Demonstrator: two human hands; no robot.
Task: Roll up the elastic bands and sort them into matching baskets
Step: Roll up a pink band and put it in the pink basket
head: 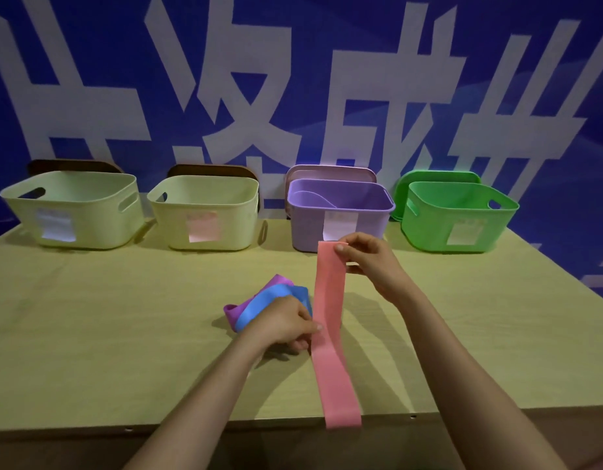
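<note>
Pink band (330, 334) stretched flat along tabletop (106, 317), near end hanging over front edge.
Left hand (283, 322) pinches the band's left edge mid-length, fingers pressed together; right hand (367, 257) pinches its far end at 12 o'clock, just before the purple basket (340, 212). Blue band (276, 301) lies over purple band (249, 300), at 9 o'clock of the pink one. Back row, 10 to 2 o'clock: two cream baskets (76, 208) (205, 212), purple, green basket (459, 215).
</note>
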